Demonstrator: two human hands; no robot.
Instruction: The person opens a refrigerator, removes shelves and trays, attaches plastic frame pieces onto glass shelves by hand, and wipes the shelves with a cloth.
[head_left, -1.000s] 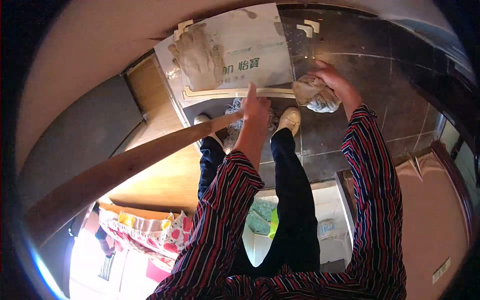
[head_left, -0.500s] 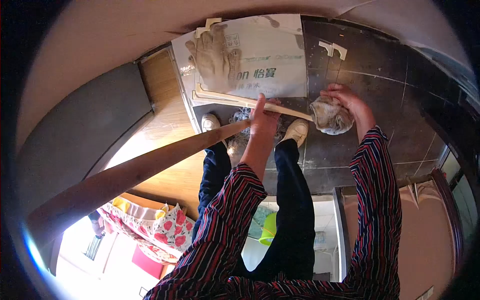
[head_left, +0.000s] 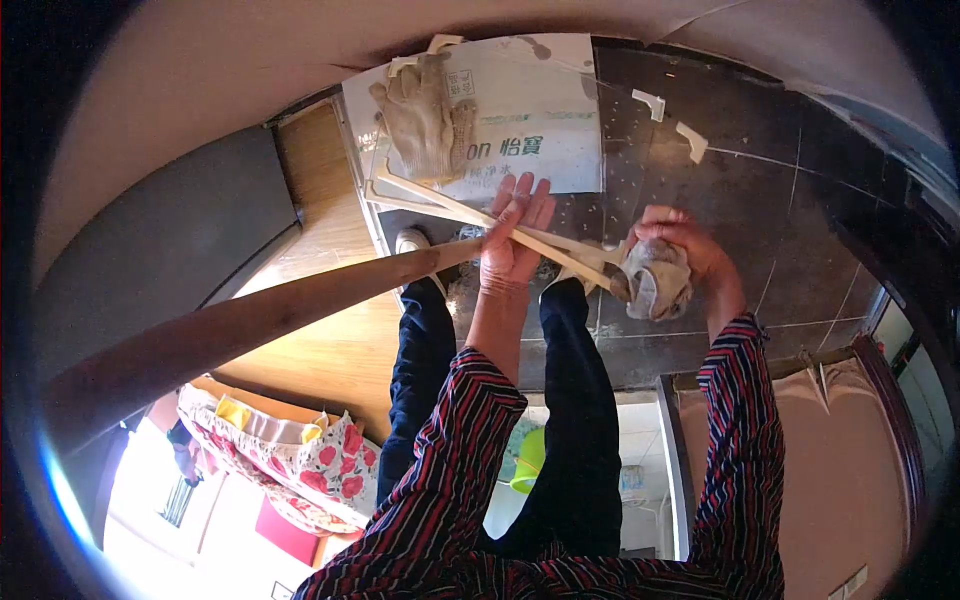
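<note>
My left hand (head_left: 512,238) holds a long cream plastic frame (head_left: 432,197) near its middle, fingers stretched along it, and the frame slants from upper left to lower right. My right hand (head_left: 690,240) grips a crumpled grey rag (head_left: 655,282) that is pressed around the frame's right end. Under the hands are my dark trousers and a light shoe (head_left: 408,240) on dark floor tiles.
A wooden pole (head_left: 250,322) slants from lower left towards my left hand. A pair of worn work gloves (head_left: 425,115) lies on a printed cardboard sheet (head_left: 540,100). Two small cream pieces (head_left: 692,141) lie on the tiles. Floral cloth (head_left: 290,452) and a green bucket (head_left: 530,462) are below.
The cream frame has been lifted off the floor and tilted. My left hand rose with it. My right hand with the rag slid down to the frame's right end.
</note>
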